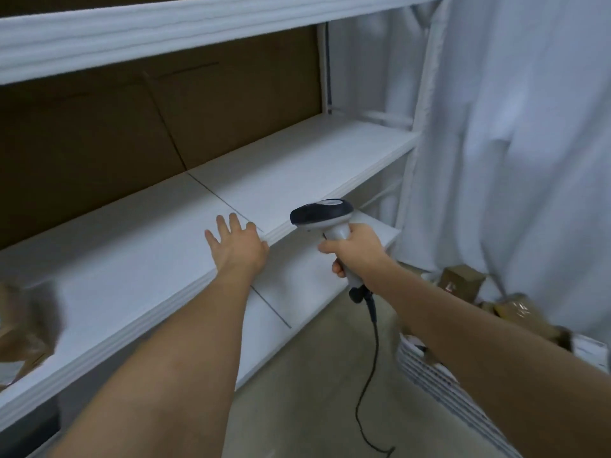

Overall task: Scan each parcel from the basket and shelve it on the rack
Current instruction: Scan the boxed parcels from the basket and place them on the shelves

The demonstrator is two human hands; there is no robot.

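Two hands, one free: the left hand lies spread on the shelf; the right hand grips the scanner. Parcels sit in the basket, low right, nearer the right arm.

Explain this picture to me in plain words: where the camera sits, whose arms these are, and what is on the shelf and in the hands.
There is no machine here. The single picture comes from a camera worn on a person's head, looking forward and down, so both bare arms belong to that person. The left hand lies open, fingers spread, at the front edge of a white rack shelf. The right hand grips a corded barcode scanner by its handle. Brown cardboard stands behind the shelf. A blurred brown parcel sits at the far left. At lower right, more parcels lie in a white basket.
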